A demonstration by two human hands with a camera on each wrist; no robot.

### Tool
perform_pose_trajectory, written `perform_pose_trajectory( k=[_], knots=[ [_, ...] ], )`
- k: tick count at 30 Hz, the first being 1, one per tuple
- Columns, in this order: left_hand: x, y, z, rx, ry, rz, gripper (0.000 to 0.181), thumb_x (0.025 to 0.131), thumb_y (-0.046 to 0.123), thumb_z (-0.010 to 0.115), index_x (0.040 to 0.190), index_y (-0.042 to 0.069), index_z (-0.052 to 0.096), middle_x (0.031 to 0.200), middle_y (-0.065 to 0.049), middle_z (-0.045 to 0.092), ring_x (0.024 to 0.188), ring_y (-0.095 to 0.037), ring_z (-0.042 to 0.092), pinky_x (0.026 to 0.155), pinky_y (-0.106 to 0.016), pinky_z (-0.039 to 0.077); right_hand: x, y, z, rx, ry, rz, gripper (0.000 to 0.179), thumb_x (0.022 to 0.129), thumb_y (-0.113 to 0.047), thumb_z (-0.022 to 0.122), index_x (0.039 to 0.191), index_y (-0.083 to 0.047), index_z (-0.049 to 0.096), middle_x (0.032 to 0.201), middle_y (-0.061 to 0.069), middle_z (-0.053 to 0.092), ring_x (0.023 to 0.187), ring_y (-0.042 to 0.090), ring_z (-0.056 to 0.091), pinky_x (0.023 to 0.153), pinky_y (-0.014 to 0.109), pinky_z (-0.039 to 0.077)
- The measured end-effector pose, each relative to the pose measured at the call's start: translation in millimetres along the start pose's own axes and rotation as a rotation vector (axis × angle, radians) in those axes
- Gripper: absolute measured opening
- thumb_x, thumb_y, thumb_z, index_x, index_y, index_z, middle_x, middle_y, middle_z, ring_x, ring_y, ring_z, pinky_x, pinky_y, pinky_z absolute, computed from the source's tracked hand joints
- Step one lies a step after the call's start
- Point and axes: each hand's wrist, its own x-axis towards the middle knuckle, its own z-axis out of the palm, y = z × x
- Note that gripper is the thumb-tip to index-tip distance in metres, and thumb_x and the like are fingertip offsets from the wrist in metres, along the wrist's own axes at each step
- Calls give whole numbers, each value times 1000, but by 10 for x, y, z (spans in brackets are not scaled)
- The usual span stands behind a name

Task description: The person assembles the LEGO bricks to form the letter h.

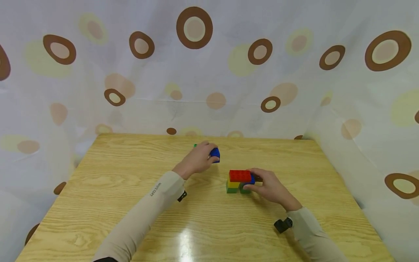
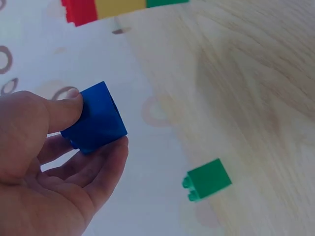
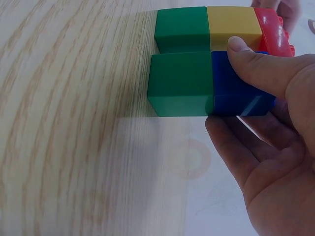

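Observation:
My left hand (image 1: 198, 160) holds a square blue brick (image 2: 98, 118) between thumb and fingers, lifted above the table, its studs turned towards the palm. To the right, my right hand (image 1: 271, 186) pinches a second blue brick (image 3: 242, 93) between thumb and fingers. That brick sits on a green brick (image 3: 182, 83) standing on the table. Close beside it is a stack of a green brick (image 1: 232, 190), a yellow brick (image 1: 233, 184) and a longer red brick (image 1: 240, 176) on top. The red brick reaches over towards the blue one; whether they touch I cannot tell.
A loose green brick (image 2: 210, 179) stands near the table's back edge, mostly hidden behind my left hand in the head view. The wooden table (image 1: 131, 160) has a patterned curtain (image 1: 216, 80) behind it and along its sides.

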Motion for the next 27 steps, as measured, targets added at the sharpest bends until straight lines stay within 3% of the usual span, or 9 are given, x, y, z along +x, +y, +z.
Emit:
perform_pose_trajectory(
  k=[8,18,23,27],
  knots=[
    [-4,261,-92,-55,-21,87,47,104,25,58,145,3,50,142,-15,58,129,-30,58,107,-41,48,8,18,10,10,10,-23,41,90,-21,78,125,-5,65,116,10,72,101,25,72,90,41,58],
    [-61,588,-146,-48,-59,229,48,103,28,61,144,6,53,134,-10,62,114,-22,63,95,-32,54,5,11,12,32,12,-51,38,90,-19,77,124,-6,65,114,9,72,100,24,73,88,42,59],
    [-82,652,-88,1,-69,253,48,102,30,62,143,6,54,133,-8,62,116,-22,61,98,-31,52,-2,0,2,44,12,-62,41,91,-16,77,128,-5,64,117,11,72,101,24,73,88,42,59],
    [-83,642,2,36,-83,229,49,101,33,63,143,8,55,131,-7,62,112,-20,60,98,-30,52,-3,-5,2,44,13,-73,41,91,-15,77,128,-4,64,117,11,72,101,24,73,87,41,59]
  ],
)
